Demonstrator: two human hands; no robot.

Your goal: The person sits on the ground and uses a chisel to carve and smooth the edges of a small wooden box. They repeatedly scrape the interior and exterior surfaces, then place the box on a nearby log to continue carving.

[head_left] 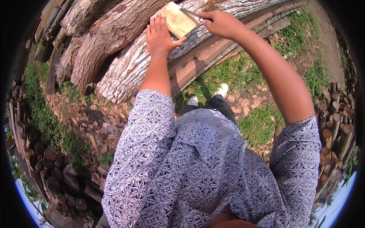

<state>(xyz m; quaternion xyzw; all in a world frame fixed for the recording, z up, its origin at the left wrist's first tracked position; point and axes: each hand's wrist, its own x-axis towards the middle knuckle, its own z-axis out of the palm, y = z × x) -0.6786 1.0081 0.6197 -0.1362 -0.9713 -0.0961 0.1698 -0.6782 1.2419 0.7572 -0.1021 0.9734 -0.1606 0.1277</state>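
Observation:
A pale, squarish block of wood point(181, 23) lies on top of a thick, rough-barked log at the far side. My left hand point(159, 40) holds it in place, the fingers laid over its left edge and the thumb stretched along its near corner. Gripped in my right hand point(222, 24), to the right of the block, is a knife point(189, 12). Its narrow dark blade points left, with the tip over the block's far right part. Most of the handle is hidden inside my fist.
The grey-barked log point(127, 74) slants across in front of me, beside a brown log point(97, 45) and long planks point(197, 62). Grass point(237, 72) and dry leaves cover the ground around my shoes. Stacked cut wood stands at left point(57, 178) and right point(336, 121).

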